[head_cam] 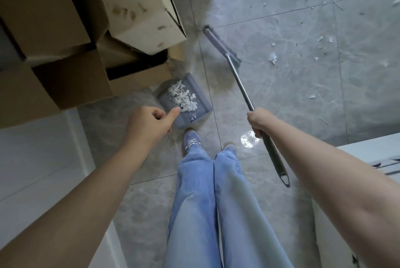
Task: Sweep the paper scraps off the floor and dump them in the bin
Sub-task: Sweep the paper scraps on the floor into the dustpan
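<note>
A grey dustpan (201,105) sits low by the cardboard boxes, with a heap of white paper scraps (184,97) in it. My left hand (149,122) is a closed fist right over its near edge, thumb pointing at the pan; the pan's handle is hidden under the fist. My right hand (258,121) grips the metal broom handle (240,85) partway along its length. The broom head (220,42) rests on the floor beyond the pan. More loose scraps (273,58) lie scattered over the tiles to the right. No bin is in view.
Stacked cardboard boxes (65,29) fill the upper left, close to the dustpan. A white cabinet (43,159) runs along the left and a white unit (372,153) stands at the right. My feet in blue shoes (191,141) stand just behind the pan.
</note>
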### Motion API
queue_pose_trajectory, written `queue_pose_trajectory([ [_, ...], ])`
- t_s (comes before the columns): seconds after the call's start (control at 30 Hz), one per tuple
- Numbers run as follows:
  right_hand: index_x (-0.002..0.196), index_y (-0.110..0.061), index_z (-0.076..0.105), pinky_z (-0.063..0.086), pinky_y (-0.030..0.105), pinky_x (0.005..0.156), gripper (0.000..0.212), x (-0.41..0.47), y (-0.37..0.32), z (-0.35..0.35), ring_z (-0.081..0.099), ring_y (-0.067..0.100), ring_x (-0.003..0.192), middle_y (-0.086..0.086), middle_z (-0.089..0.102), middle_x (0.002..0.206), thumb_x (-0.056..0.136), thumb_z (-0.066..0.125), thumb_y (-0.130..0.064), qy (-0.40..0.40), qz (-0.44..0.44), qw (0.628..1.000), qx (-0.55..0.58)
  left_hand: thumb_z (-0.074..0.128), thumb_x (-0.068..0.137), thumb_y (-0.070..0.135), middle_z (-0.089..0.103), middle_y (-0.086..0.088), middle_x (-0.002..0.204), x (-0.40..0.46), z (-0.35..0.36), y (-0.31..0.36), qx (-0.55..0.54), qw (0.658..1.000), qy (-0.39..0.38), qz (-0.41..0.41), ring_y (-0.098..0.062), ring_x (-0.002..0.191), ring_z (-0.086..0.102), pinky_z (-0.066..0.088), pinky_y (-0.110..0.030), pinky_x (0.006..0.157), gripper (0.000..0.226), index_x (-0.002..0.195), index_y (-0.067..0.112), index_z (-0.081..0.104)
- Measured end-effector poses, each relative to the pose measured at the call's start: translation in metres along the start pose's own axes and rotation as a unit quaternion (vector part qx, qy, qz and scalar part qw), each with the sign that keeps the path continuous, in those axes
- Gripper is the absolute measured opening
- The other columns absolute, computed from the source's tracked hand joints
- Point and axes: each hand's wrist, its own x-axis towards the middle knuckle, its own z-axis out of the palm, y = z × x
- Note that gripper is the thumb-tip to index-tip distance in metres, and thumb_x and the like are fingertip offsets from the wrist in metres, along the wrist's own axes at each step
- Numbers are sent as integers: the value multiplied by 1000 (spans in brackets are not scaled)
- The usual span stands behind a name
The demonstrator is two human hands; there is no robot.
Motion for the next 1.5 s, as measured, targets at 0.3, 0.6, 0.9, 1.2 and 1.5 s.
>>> queue_pose_trajectory([
  [0.3, 74, -1, 49, 38, 27, 55, 21, -5, 27, 28, 40, 21, 47, 13, 45, 54, 81, 32, -11, -127, 78, 987, -59, 58, 80, 48, 55, -20, 53, 9, 5, 1, 20, 1000, 2, 10, -27, 47, 43, 35, -32, 48, 57, 60, -5, 63],
  [0.6, 68, -17, 32, 20, 15, 36, 36, -39, 73, 30, 22, 11, 28, -3, 25, 38, 97, 39, -36, -66, 69, 939, 330, 62, 86, 20, 52, 10, 38, 6, -1, 4, 38, 998, -30, -29, -8, 40, 46, 28, -19, 40, 37, 57, -4, 64],
  [0.9, 65, -12, 38, 26, 19, 41, 25, -10, 61, -48, 30, 14, 28, 6, 33, 48, 87, 31, -22, 27, 68, 916, 395, 60, 79, 23, 61, -8, 54, 22, 20, 93, 99, 994, -50, 13, -22, 59, 60, 39, -25, 49, 27, 63, 3, 70],
  [1.2, 66, -9, 37, 26, 20, 42, 25, 63, 62, -184, 31, 17, 38, 8, 35, 52, 89, 28, -8, 49, 105, 946, 302, 56, 73, 35, 63, -14, 64, 91, 65, 217, 165, 982, -48, 77, -32, 63, 58, 47, -31, 52, 32, 70, 8, 71],
  [1.5, 71, -14, 38, 27, 17, 37, 30, 73, 94, -210, 30, 14, 29, 4, 35, 45, 96, 34, -30, -96, 71, 951, 287, 49, 69, 37, 65, -1, 59, 137, 103, 335, 212, 971, -52, 93, -26, 64, 61, 50, -29, 58, 33, 64, 16, 74],
])
